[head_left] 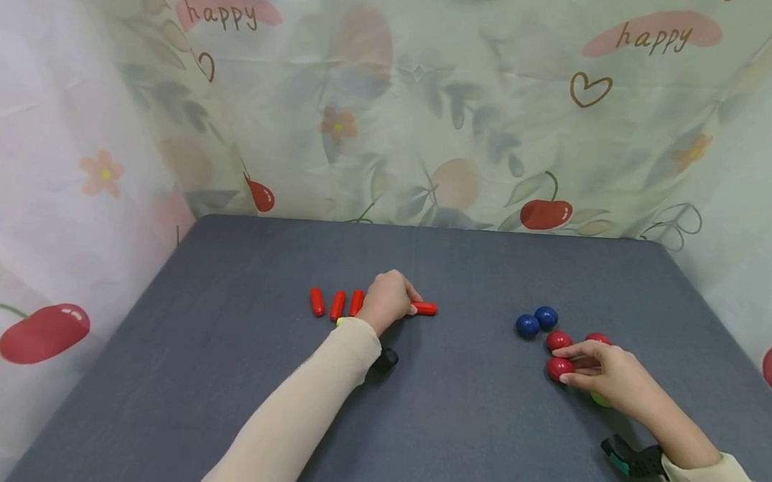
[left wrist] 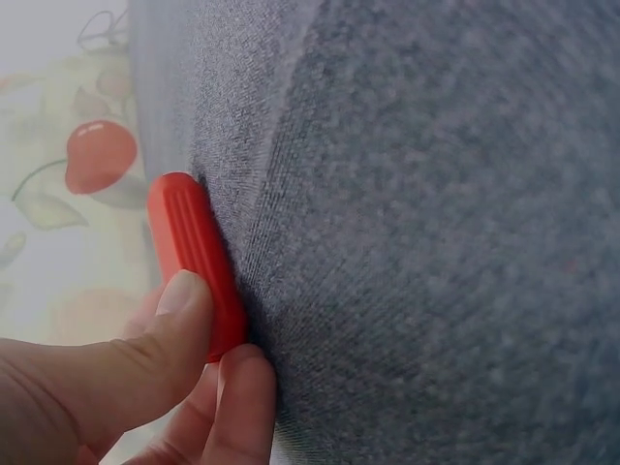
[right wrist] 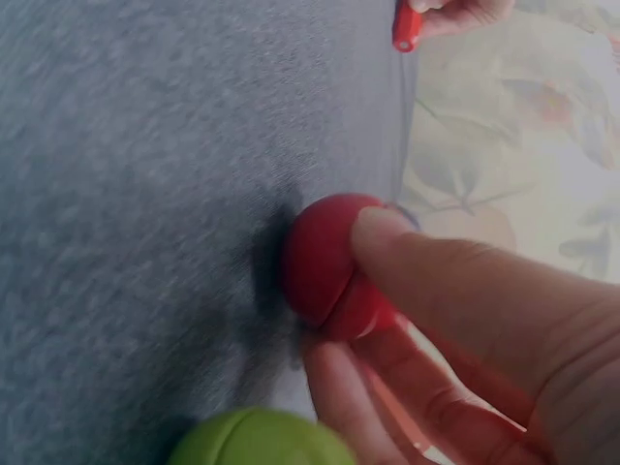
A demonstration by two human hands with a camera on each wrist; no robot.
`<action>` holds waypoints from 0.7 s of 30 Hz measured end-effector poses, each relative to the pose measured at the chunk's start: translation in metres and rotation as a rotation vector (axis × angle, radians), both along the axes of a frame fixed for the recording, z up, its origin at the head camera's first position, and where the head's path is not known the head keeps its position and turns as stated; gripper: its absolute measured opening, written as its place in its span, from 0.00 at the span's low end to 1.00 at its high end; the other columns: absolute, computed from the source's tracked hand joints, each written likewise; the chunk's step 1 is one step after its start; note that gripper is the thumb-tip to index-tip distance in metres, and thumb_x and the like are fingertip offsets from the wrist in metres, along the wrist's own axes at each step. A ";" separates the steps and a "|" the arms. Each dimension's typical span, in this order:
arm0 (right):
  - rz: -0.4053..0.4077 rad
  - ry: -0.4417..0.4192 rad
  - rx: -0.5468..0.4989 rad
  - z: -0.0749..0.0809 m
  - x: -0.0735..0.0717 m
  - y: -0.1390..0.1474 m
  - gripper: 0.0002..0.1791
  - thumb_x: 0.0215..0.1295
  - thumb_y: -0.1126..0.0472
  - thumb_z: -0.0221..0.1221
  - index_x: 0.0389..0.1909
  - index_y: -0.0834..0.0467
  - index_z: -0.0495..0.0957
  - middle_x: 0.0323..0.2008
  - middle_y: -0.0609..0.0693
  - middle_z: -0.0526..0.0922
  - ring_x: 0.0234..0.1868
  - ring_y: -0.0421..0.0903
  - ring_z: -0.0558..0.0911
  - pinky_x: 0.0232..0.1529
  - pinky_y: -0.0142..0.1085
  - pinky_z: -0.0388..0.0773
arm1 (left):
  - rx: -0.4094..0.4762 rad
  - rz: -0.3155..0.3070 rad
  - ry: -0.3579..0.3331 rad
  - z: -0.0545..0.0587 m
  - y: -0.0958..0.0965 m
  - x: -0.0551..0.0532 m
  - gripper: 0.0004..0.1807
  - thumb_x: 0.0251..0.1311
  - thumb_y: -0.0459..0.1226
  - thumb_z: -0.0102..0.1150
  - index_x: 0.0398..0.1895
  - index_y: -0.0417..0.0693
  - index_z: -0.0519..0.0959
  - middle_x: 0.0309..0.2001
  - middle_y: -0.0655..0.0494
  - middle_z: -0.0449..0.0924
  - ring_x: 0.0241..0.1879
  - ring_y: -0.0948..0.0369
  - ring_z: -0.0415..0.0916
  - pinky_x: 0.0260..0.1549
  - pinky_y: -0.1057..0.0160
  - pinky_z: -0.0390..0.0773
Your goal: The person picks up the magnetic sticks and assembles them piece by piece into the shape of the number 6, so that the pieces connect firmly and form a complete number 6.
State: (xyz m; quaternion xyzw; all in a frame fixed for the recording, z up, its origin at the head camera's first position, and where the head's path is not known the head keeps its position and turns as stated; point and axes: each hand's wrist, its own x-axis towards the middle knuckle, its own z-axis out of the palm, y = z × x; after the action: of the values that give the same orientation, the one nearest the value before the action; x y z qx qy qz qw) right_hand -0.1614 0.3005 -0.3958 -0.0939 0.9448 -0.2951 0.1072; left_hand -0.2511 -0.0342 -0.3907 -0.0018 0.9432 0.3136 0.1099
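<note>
My left hand (head_left: 388, 299) pinches a short red grooved stick (left wrist: 199, 252) between thumb and fingers, low over the cloth. Three more red sticks (head_left: 338, 306) lie side by side to its left, the nearest partly covered by the hand. At the right, my right hand (head_left: 619, 377) holds a glossy red ball (right wrist: 329, 257) with thumb and fingertips, close to the surface. Two other red balls lie just beyond it, one (head_left: 559, 340) near the fingertips and one (head_left: 598, 339) behind the hand. A green ball (right wrist: 262, 441) sits beside the right hand, mostly hidden in the head view.
Two blue balls (head_left: 546, 318) rest together left of the red ones. Everything lies on a dark grey cloth-covered table (head_left: 456, 416). Patterned curtains (head_left: 417, 113) stand at the back and sides. A black device (head_left: 632, 457) is worn on the right wrist.
</note>
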 end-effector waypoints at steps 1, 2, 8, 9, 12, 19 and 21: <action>0.002 0.003 0.004 0.001 0.000 0.000 0.22 0.55 0.55 0.70 0.49 0.61 0.82 0.44 0.58 0.83 0.43 0.51 0.85 0.38 0.38 0.82 | 0.001 -0.002 0.002 0.000 0.000 0.000 0.09 0.53 0.31 0.69 0.37 0.52 0.89 0.42 0.55 0.86 0.46 0.56 0.78 0.45 0.59 0.78; 0.005 0.010 0.011 0.001 0.000 -0.001 0.22 0.55 0.55 0.70 0.48 0.61 0.82 0.44 0.58 0.83 0.43 0.52 0.85 0.38 0.39 0.82 | 0.000 -0.004 0.004 0.000 0.001 0.001 0.09 0.53 0.31 0.69 0.37 0.52 0.89 0.42 0.55 0.86 0.46 0.56 0.78 0.45 0.59 0.78; 0.031 0.082 0.075 0.009 -0.001 -0.011 0.19 0.53 0.58 0.71 0.45 0.60 0.83 0.43 0.58 0.84 0.40 0.50 0.86 0.39 0.41 0.82 | 0.009 -0.007 0.007 -0.001 0.003 0.001 0.09 0.54 0.31 0.69 0.37 0.52 0.89 0.43 0.55 0.86 0.47 0.55 0.77 0.46 0.59 0.78; 0.035 0.086 0.069 0.012 -0.001 -0.014 0.19 0.53 0.58 0.71 0.45 0.60 0.83 0.43 0.58 0.84 0.39 0.49 0.86 0.39 0.41 0.82 | 0.013 -0.006 0.006 -0.001 0.003 0.001 0.09 0.54 0.31 0.69 0.37 0.51 0.89 0.43 0.55 0.85 0.47 0.55 0.77 0.45 0.59 0.78; 0.052 0.076 0.023 0.021 -0.002 -0.026 0.20 0.54 0.56 0.70 0.47 0.60 0.83 0.43 0.58 0.84 0.40 0.49 0.86 0.39 0.42 0.82 | 0.014 -0.007 0.005 -0.001 0.003 0.001 0.09 0.54 0.31 0.68 0.37 0.52 0.89 0.44 0.55 0.85 0.47 0.56 0.77 0.45 0.59 0.79; 0.034 0.048 -0.128 0.044 -0.010 -0.057 0.21 0.58 0.55 0.68 0.53 0.55 0.80 0.49 0.55 0.82 0.47 0.49 0.84 0.40 0.34 0.81 | 0.019 -0.002 0.008 0.000 0.000 0.002 0.09 0.55 0.31 0.68 0.38 0.51 0.88 0.44 0.54 0.85 0.47 0.56 0.77 0.45 0.59 0.79; 0.038 0.059 -0.164 0.048 -0.015 -0.066 0.22 0.59 0.55 0.67 0.54 0.55 0.80 0.50 0.56 0.82 0.47 0.49 0.84 0.39 0.34 0.80 | 0.019 -0.006 0.007 0.000 0.000 0.002 0.09 0.55 0.31 0.68 0.37 0.51 0.89 0.44 0.53 0.85 0.46 0.56 0.77 0.45 0.59 0.79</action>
State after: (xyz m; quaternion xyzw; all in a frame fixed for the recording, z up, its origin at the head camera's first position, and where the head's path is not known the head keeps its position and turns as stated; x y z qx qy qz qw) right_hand -0.1761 0.2343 -0.3481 -0.1289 0.9182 -0.3665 0.0767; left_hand -0.2492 -0.0343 -0.3906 0.0033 0.9405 0.3222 0.1073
